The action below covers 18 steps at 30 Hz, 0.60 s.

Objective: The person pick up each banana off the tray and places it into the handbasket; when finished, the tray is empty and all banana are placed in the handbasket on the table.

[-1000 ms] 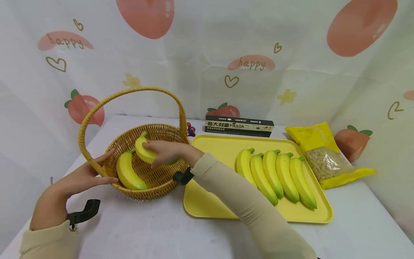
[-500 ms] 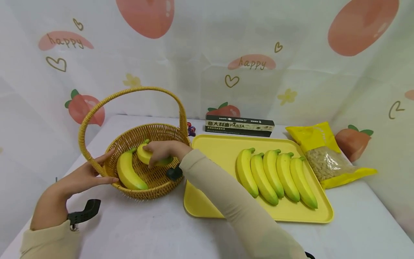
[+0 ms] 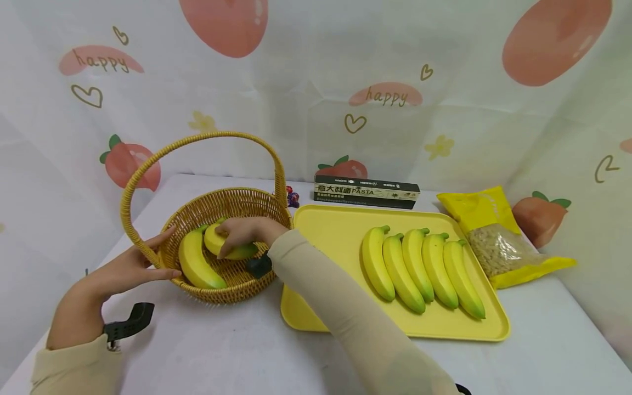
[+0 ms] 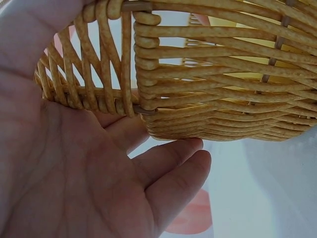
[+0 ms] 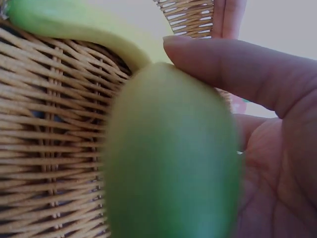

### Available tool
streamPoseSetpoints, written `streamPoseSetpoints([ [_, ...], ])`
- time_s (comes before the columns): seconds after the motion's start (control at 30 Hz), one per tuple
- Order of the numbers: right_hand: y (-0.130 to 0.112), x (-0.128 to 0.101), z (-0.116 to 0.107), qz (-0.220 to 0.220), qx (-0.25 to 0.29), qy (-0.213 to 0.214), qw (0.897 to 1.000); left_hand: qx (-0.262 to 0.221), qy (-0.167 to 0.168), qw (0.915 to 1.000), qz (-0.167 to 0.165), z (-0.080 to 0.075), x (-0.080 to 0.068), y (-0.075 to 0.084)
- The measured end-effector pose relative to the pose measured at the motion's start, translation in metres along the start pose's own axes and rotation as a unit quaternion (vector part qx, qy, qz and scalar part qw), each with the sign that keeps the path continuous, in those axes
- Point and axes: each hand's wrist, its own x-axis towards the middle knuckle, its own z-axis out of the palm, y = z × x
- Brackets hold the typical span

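Wicker round basket [image 3: 224,282], steadied by the flat-fingered left hand [image 3: 129,267], now receives the yellow green-tipped banana [image 3: 232,249], lowered and still gripped by the right hand [image 3: 245,230], so it is nearly laid down.

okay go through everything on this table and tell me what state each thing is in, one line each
Right hand: gripping a banana, low inside the basket.
Held banana: beside the other one in the basket.
Second banana: lying loose in the basket.
Left hand: flat against the basket's outer wall.
Basket: upright, handle up.
Tray: flat, holding five bananas in a row.
Pasta box: closed, lying flat.
Yellow bag: lying flat; seal unclear.
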Motion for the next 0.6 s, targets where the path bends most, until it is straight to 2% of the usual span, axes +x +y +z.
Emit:
streamPoseSetpoints([
  [0.2, -0.0008, 0.0031, 0.0044, 0.009, 0.023, -0.015, 1.000, -0.003, 0.000, 1.0000, 0.009, 0.0002, -0.0003, -0.0002],
  [0.33, -0.0001, 0.0030, 0.0050, 0.018, 0.033, -0.015, 0.999, -0.008, 0.000, 1.0000, 0.002, 0.0006, -0.0009, 0.0015],
  [0.5, 0.0002, 0.0020, 0.0067, 0.035, 0.103, -0.048, 0.993, -0.005, -0.002, 1.0000, 0.001, 0.0012, 0.0004, 0.0015],
  [0.6, 0.0003, 0.0019, 0.0075, 0.027, 0.138, -0.067, 0.988, 0.000, -0.001, 1.0000, 0.004, 0.0012, 0.0007, 0.0001],
])
